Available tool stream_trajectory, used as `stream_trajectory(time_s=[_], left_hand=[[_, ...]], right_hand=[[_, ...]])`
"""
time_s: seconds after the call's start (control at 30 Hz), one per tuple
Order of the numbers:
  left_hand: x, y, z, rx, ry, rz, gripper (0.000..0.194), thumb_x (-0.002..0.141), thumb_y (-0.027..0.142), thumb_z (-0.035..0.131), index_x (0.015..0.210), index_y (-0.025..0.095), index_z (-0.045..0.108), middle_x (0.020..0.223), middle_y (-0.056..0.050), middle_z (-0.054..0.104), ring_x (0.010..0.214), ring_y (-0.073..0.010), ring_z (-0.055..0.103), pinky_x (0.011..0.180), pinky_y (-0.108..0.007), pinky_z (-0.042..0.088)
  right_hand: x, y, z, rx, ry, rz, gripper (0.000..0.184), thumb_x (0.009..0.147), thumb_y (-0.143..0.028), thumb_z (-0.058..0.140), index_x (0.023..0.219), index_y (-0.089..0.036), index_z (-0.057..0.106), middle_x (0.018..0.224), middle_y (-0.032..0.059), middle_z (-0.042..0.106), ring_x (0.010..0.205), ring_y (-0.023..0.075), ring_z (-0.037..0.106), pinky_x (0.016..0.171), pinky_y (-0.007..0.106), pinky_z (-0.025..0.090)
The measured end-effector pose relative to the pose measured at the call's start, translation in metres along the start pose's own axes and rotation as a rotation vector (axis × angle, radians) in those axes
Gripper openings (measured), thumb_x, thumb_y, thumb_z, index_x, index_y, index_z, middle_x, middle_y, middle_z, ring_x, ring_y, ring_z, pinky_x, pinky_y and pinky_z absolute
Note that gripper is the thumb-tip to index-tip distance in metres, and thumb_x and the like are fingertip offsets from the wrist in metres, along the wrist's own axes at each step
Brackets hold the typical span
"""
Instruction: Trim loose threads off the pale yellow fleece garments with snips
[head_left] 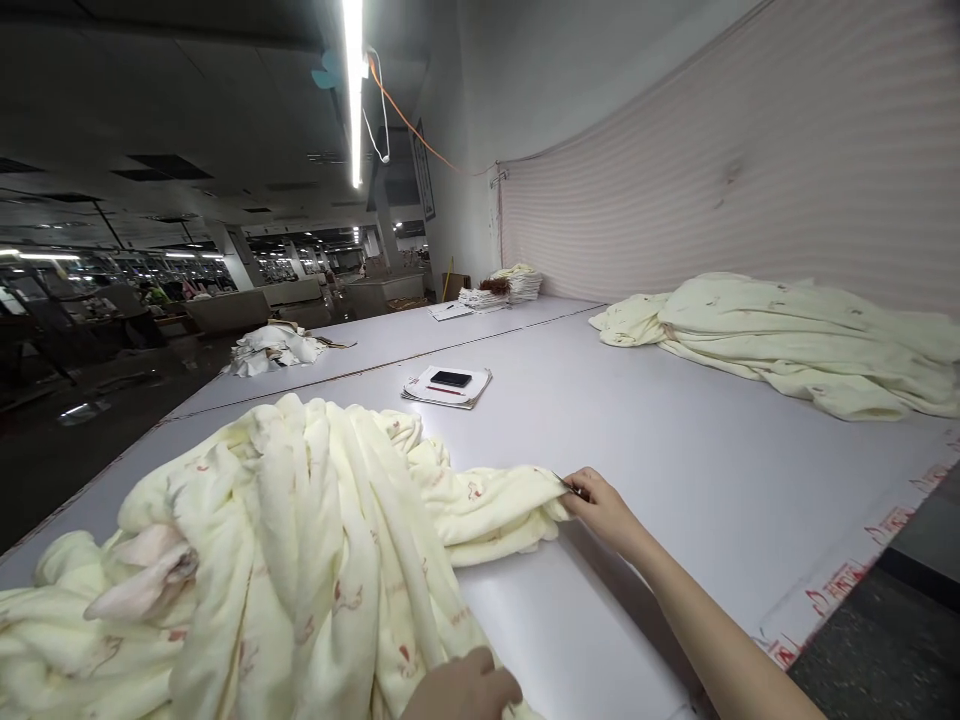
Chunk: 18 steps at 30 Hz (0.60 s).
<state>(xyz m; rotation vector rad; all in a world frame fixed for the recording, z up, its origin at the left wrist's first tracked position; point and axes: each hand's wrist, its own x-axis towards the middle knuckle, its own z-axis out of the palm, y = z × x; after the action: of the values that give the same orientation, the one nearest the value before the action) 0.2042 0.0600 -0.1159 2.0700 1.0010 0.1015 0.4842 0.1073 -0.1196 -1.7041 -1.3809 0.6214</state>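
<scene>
A big heap of pale yellow plush fabric [345, 520] with small reddish prints lies before me on the table. My left hand [463, 688] is at the bottom edge of the view, its fingers curled onto the near part of the cloth. Stretched out to the right, my right hand [600, 508] closes around dark scissors [574, 488], whose thin pointed end lies against the tip of a fabric strip extending from the heap. My fingers hide most of the scissors. A pinkish-white piece of cloth [146, 572] pokes out on the heap's left side.
Beyond the heap, a phone [451, 379] and a red pen rest on a stack of papers [412, 388]. More yellow fabric [780, 335] is piled at the right by the striped curtain [720, 190]. White scraps [274, 347] and stacked pieces [517, 285] sit toward the table's far side.
</scene>
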Motion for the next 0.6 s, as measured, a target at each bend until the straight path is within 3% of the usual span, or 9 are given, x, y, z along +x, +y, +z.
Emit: stream_trajectory(time_s=[0.07, 0.17, 0.23, 0.3, 0.43, 0.6], left_hand=[[0.005, 0.023, -0.005, -0.075, 0.095, 0.045, 0.031, 0.067, 0.027, 0.064, 0.098, 0.025, 0.064, 0.090, -0.005, 0.061, 0.072, -0.0213, 0.058, 0.067, -0.031, 0.045], [0.012, 0.052, -0.003, -0.296, 0.366, 0.126, 0.042, 0.073, 0.028, 0.062, 0.113, 0.023, 0.050, 0.109, -0.009, 0.057, 0.096, -0.0240, 0.055, 0.074, -0.031, 0.046], [0.015, 0.062, 0.001, -0.375, 0.472, 0.196, 0.036, 0.077, 0.027, 0.059, 0.111, 0.022, 0.048, 0.110, -0.009, 0.056, 0.098, -0.0235, 0.054, 0.077, -0.032, 0.046], [0.014, 0.063, 0.004, -0.398, 0.530, 0.244, 0.022, 0.082, 0.025, 0.053, 0.104, 0.021, 0.050, 0.099, -0.007, 0.058, 0.088, -0.0209, 0.056, 0.075, -0.032, 0.046], [0.004, 0.051, 0.007, -0.395, 0.616, 0.253, 0.017, 0.084, 0.023, 0.049, 0.100, 0.021, 0.051, 0.093, -0.006, 0.056, 0.084, -0.0203, 0.057, 0.074, -0.032, 0.046], [-0.009, 0.044, 0.011, -0.503, 0.603, 0.250, 0.018, 0.083, 0.022, 0.050, 0.101, 0.021, 0.051, 0.097, -0.006, 0.057, 0.094, -0.0218, 0.057, 0.072, -0.029, 0.048]], right_hand=[[-0.017, -0.019, -0.009, 0.093, -0.067, -0.004, 0.025, 0.080, -0.041, 0.046, 0.070, -0.019, 0.055, 0.074, -0.0009, 0.048, 0.063, 0.0134, 0.046, 0.057, 0.024, 0.038], [-0.044, -0.050, -0.008, 0.275, -0.243, 0.006, 0.034, 0.081, -0.051, 0.047, 0.071, -0.018, 0.054, 0.061, -0.0040, 0.044, 0.053, 0.0104, 0.040, 0.049, 0.022, 0.033], [-0.058, -0.065, -0.001, 0.428, -0.351, 0.022, 0.037, 0.081, -0.054, 0.049, 0.073, -0.018, 0.055, 0.058, -0.0048, 0.043, 0.051, 0.0092, 0.037, 0.047, 0.022, 0.030], [-0.071, -0.074, 0.006, 0.476, -0.339, 0.008, 0.037, 0.082, -0.053, 0.050, 0.075, -0.018, 0.056, 0.062, -0.0035, 0.049, 0.054, 0.0102, 0.041, 0.050, 0.022, 0.032], [-0.096, -0.081, 0.004, 0.180, -0.127, -0.133, 0.026, 0.084, -0.045, 0.054, 0.089, -0.021, 0.061, 0.086, 0.0023, 0.061, 0.073, 0.0159, 0.053, 0.063, 0.026, 0.042], [-0.132, -0.091, -0.008, -0.101, -0.137, -0.256, 0.026, 0.090, -0.037, 0.045, 0.107, -0.026, 0.062, 0.097, 0.0049, 0.061, 0.075, 0.0166, 0.059, 0.062, 0.026, 0.046]])
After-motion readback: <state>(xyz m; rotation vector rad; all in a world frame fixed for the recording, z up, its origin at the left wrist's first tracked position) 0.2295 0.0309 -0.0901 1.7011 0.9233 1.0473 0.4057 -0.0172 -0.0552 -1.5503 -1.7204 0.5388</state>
